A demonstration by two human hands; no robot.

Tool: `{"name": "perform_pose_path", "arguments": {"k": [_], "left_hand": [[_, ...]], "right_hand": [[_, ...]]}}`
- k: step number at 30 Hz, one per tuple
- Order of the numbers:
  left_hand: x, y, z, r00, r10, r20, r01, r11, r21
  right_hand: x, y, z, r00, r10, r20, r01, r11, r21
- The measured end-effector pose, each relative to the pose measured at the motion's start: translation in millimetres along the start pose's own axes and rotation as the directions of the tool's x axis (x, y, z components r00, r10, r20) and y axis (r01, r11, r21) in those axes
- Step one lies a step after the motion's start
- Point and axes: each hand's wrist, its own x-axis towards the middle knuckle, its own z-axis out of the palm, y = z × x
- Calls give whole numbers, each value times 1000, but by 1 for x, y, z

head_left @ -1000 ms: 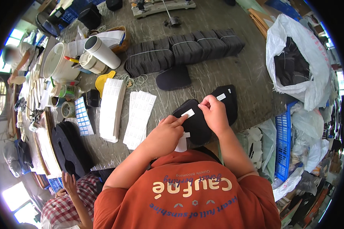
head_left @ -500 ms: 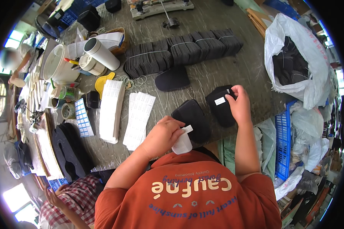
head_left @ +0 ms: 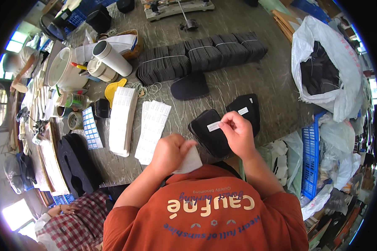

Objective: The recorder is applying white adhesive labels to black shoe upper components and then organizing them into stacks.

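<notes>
Two bare hands work over a grey bench crowded with shoe parts. Along its far edge lie banded stacks of dark insoles; a white sack of dark pieces sits off the right edge. Nearer the left edge lie two stacks of white label sheets. At the near edge, two black insole pieces lie side by side: the far black piece already carries a white label, and the near black piece lies under the right hand. That hand, which half a second ago set the labelled piece aside, now pinches a small white label and presses it onto the near piece. The left hand is clenched around a white backing sheet, close to the chest. So one piece looks finished and a second is being labelled.
</notes>
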Motion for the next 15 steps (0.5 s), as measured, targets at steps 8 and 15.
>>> {"name": "perform_pose_path", "arguments": {"k": [8, 15], "left_hand": [[6, -8, 20, 858, 464, 222, -512, 808, 291], [4, -10, 23, 848, 477, 230, -527, 800, 286]], "right_hand": [[13, 34, 20, 986, 163, -21, -164, 985, -57], [12, 37, 22, 985, 171, 26, -165, 974, -158]]}}
